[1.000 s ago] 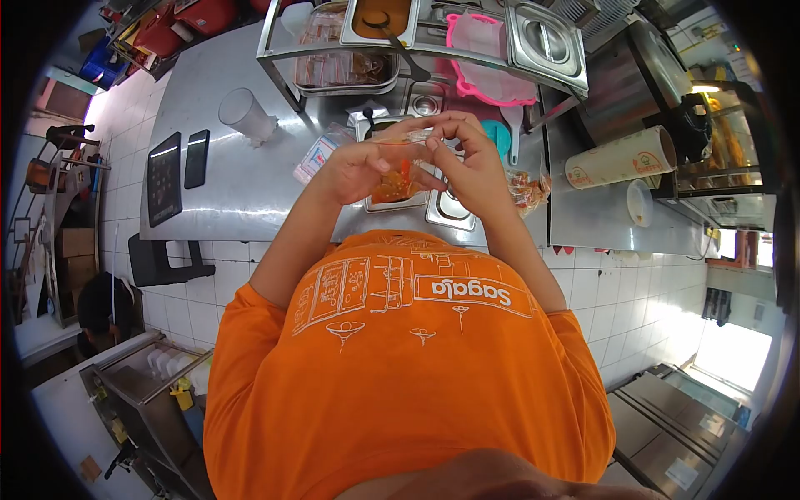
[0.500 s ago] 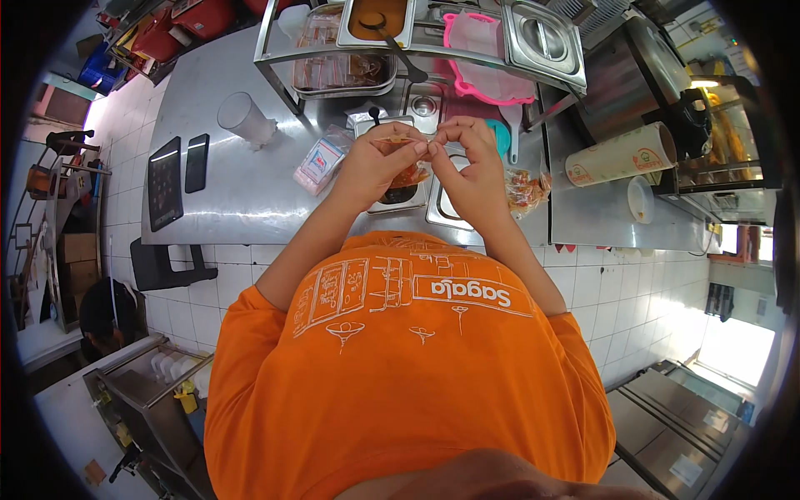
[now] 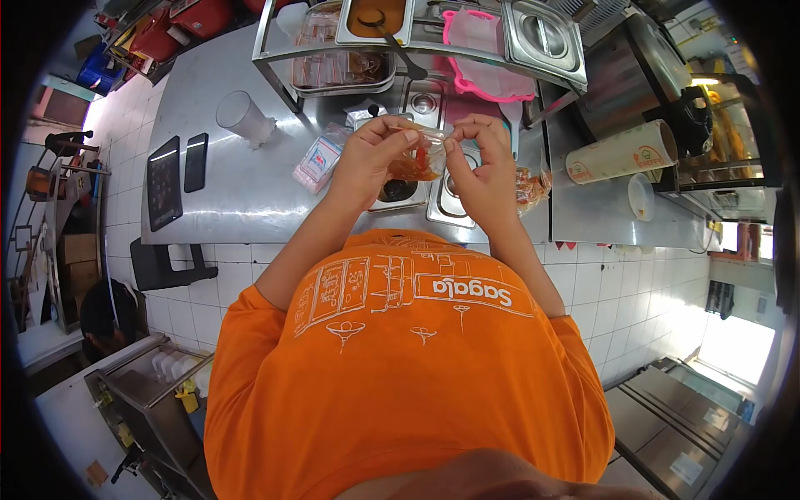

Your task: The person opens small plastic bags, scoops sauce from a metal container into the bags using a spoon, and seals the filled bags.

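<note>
A small clear plastic bag of reddish-orange sauce (image 3: pixel 423 164) hangs between my hands over the metal containers. My left hand (image 3: pixel 377 158) is closed, pinching the bag's upper left side between thumb and fingers. On the other side, my right hand (image 3: pixel 485 162) pinches the upper right edge of the plastic with thumb and index finger. Beneath the bag is a metal container with dark contents (image 3: pixel 398 193), partly covered by it. A pack of plastic bags with a blue-and-white label (image 3: pixel 319 162) lies beside my left forearm. Behind my right wrist are filled bags (image 3: pixel 532 190), partly hidden.
A metal rack (image 3: pixel 350 53) spans the back, holding a pan of orange sauce (image 3: pixel 367 30) with a ladle and a tray of packets (image 3: pixel 321 71). A pink-rimmed tray (image 3: pixel 492 62) sits there too. A tablet (image 3: pixel 165 183), phone (image 3: pixel 196 162) and plastic cups (image 3: pixel 242 115) lie left; a paper-wrapped roll (image 3: pixel 621 153) lies right.
My hands have moved apart, the right one shifting rightward. The bag's plastic now stretches between them, and more of the sauce shows.
</note>
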A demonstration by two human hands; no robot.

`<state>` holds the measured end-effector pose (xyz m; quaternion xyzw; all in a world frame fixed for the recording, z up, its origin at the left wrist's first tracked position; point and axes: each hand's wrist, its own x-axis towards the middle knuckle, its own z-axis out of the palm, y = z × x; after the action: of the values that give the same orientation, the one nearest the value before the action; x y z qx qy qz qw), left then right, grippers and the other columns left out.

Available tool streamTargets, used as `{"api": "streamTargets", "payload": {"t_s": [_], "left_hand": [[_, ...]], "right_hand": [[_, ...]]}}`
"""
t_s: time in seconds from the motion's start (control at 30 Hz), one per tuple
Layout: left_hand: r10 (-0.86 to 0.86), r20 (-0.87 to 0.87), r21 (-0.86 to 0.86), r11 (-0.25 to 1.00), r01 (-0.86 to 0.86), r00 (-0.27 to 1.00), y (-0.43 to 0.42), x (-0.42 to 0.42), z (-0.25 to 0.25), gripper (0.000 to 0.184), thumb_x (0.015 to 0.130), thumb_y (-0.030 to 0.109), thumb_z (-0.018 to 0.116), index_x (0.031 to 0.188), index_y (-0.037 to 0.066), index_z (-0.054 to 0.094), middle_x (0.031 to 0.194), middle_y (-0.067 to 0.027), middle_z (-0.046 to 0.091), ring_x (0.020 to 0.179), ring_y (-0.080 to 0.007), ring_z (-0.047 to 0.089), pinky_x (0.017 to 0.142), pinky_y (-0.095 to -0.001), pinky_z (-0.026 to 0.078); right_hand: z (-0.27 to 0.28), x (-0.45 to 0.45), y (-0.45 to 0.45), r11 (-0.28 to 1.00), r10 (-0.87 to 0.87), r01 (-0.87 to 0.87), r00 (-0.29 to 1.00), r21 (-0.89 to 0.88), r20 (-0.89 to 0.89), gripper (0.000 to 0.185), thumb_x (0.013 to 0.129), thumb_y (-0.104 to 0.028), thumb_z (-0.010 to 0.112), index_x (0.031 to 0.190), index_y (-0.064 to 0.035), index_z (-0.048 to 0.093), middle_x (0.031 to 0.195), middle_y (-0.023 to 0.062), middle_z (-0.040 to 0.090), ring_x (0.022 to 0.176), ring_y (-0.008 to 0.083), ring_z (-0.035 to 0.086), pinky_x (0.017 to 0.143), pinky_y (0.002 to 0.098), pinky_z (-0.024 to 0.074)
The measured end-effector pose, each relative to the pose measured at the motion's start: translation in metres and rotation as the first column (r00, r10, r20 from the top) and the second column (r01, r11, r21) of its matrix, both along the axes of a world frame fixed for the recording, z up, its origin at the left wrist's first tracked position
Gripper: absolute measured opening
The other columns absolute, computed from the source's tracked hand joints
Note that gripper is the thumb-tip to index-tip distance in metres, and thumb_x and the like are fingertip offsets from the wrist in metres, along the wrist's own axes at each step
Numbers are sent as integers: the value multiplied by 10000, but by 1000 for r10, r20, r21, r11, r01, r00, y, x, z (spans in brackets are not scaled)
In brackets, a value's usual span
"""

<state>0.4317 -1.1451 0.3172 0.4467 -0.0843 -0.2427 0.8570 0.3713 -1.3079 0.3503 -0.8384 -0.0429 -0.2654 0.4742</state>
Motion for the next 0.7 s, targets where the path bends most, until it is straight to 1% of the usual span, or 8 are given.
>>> {"api": "streamTargets", "payload": {"t_s": [0.13,0.23,0.33,0.43,0.47,0.57,0.6,0.7], "left_hand": [[-2,-57,40,999,4,998,2,1,5,119,896,98,588,1005,51,571,998,-80,659,931,-178,643,811,-354,519],[11,-41,48,999,-9,999,1,2,2,105,896,101,590,993,64,574,1005,-75,655,942,-184,641,826,-373,511],[33,-56,93,995,-27,998,3,4,-1,110,899,112,611,990,52,592,966,-65,663,945,-151,638,817,-326,530],[44,-60,49,998,-41,997,3,5,-3,104,902,120,610,988,64,596,971,-64,666,954,-151,635,837,-324,514],[21,-53,6,1000,-21,998,5,7,-8,98,903,119,608,980,60,599,974,-65,666,954,-150,632,841,-305,505],[27,58,186,982,-37,998,6,7,-6,91,916,127,577,984,66,579,1029,-100,657,1042,-201,609,934,-384,476],[8,114,224,974,-34,993,7,9,-11,140,917,132,581,1037,59,569,1078,-97,641,1086,-198,587,962,-340,442],[108,181,214,966,-146,978,5,6,-6,221,885,85,623,1082,9,556,1079,-77,630,1033,-141,576,942,-256,417]], "right_hand": [[0,-1,-5,999,-27,27,999,-18,23,103,784,-101,657,863,-62,604,1005,88,561,969,259,481,867,364,370],[0,-2,-9,999,-42,43,998,-32,37,110,784,-99,660,869,-59,602,1004,89,561,969,258,481,869,364,369],[-1,-3,-12,997,-58,61,997,-57,45,117,785,-100,662,875,-56,600,1006,93,562,974,262,482,869,365,369],[-5,-4,-16,996,-70,73,995,-45,65,119,790,-105,659,879,-55,598,1009,96,564,981,264,486,866,362,370],[-6,-6,-19,996,-84,87,994,-37,73,118,792,-107,658,880,-55,598,1010,97,564,983,264,487,864,360,371],[-4,-13,-26,988,-89,95,995,-123,51,123,803,-81,661,894,-33,592,1023,114,584,1008,256,536,874,344,407],[-6,-15,-30,992,-77,79,997,-103,28,106,833,-85,641,910,-34,589,1010,101,613,989,220,551,882,331,408],[-13,-23,-46,982,-93,103,993,161,-68,76,882,-87,597,930,-31,578,1008,81,646,921,158,572,867,292,421]]}}
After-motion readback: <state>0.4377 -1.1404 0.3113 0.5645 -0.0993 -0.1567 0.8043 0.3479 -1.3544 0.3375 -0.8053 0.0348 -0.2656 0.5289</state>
